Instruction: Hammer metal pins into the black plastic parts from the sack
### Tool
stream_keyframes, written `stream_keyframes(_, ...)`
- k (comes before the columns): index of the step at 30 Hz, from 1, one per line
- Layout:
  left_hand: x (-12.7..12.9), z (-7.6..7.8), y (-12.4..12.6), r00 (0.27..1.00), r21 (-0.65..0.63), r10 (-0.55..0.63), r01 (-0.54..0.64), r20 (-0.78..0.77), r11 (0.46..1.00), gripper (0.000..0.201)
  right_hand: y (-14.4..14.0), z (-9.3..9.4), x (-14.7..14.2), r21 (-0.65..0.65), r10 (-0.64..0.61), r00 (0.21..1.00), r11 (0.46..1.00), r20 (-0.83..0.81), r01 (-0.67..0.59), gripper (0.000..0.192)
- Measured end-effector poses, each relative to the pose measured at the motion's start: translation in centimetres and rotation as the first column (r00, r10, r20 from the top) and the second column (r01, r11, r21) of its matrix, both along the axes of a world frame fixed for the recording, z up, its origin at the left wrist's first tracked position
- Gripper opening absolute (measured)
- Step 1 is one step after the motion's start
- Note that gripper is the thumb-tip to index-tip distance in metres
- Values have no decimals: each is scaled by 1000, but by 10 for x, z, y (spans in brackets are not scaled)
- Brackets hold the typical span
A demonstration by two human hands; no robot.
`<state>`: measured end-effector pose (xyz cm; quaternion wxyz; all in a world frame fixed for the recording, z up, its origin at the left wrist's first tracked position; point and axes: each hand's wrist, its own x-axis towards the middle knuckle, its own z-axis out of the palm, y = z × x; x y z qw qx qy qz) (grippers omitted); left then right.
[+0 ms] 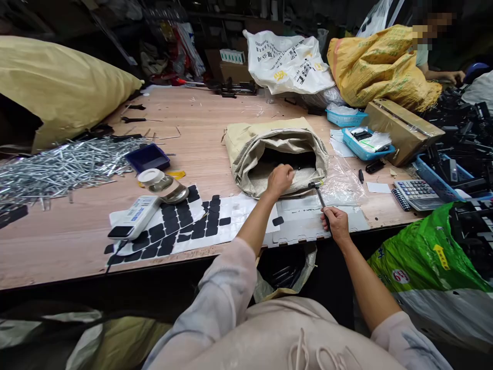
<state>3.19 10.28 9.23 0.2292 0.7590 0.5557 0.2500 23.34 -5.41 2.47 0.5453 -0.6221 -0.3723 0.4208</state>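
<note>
Readable text is scarce. On the green bag point(419, 257) at lower right of the frame, a red-and-white round mark with "6H" is seen, printed upside down. On the white plastic bag point(288, 59) at upper centre, large dark characters and a line of small print are carried, too warped and inverted to be read. Blue lettering is shown on the white device point(134, 216) at centre left, illegible. Key markings on the calculator point(414, 192) at right are too small to be made out.
</note>
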Motion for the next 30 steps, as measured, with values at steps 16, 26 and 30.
stream_keyframes(16, 6, -29, 20, 970, 154, 232, -241, 76, 958, 18, 0, 2, 0, -15, -8, 1000, 1000, -15, 8, 33)
stream_keyframes(26, -24, -84, -83, 990, 25, 23, -27, 137, 999, 15, -2, 4, -4, -5, -16, 994, 1000, 106, 17, 34)
stream_keyframes(30, -23, -85, -75, 990, -26, 39, -36, 137, 999, 19, -9, 5, -6, 39, -22, 938, 999, 346, 9, 32)
